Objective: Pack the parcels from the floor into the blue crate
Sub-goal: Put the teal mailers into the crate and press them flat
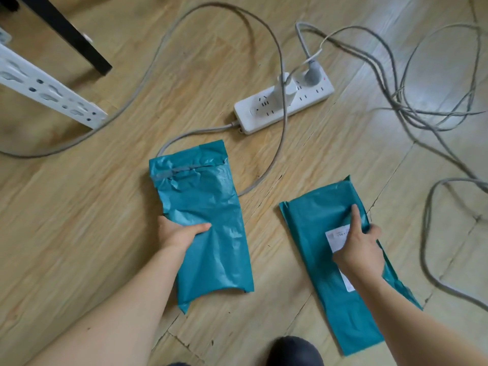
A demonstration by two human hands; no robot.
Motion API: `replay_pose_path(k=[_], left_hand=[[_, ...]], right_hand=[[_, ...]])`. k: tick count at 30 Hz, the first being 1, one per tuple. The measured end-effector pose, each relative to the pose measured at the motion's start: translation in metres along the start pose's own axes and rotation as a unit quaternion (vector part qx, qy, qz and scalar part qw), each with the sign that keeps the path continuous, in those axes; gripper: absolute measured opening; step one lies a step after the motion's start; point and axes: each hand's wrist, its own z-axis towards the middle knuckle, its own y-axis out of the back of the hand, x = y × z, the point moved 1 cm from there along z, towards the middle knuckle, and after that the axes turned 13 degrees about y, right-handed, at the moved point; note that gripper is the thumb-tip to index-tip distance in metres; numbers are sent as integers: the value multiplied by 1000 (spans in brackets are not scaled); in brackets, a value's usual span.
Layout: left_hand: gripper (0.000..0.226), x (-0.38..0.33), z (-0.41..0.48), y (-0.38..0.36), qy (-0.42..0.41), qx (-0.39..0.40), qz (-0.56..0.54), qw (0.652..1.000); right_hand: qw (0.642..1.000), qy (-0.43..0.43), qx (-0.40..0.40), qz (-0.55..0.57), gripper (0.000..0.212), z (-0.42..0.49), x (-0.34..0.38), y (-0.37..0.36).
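Two teal plastic mailer parcels lie on the wooden floor. My left hand (179,232) grips the left edge of the wrinkled left parcel (211,196), thumb on top and fingers tucked under it. My right hand (357,247) pinches the right parcel (317,223) near its white shipping label (335,237), index finger stretched along the top and thumb at the right edge. The blue crate is out of view.
A white power strip (266,112) with plugs sits just beyond the parcels, and grey cables (412,114) loop across the floor at the right and behind the left parcel. A black table leg (76,40) and a white perforated rail (47,88) stand at the upper left. A dark shoe tip (293,350) shows at the bottom.
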Motion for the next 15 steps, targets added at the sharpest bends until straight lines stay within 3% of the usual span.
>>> replay_pose_path(k=[3, 5, 9, 13, 15], left_hand=[[45, 3, -3, -6, 20, 80, -48, 995], [36, 3, -10, -7, 37, 106, -46, 993], [31, 3, -23, -8, 55, 126, -29, 990], [27, -2, -37, -9, 53, 157, -7, 986], [25, -6, -46, -7, 43, 172, 3, 984]], right_hand=[[1000, 4, -14, 17, 105, 5, -1, 4], [997, -22, -17, 71, 104, 6, -3, 7], [992, -61, -26, 109, 60, 1, 4, -3], [985, -104, 7, 140, 39, 5, 5, -5], [986, -93, 9, 135, 13, 5, 8, -2]])
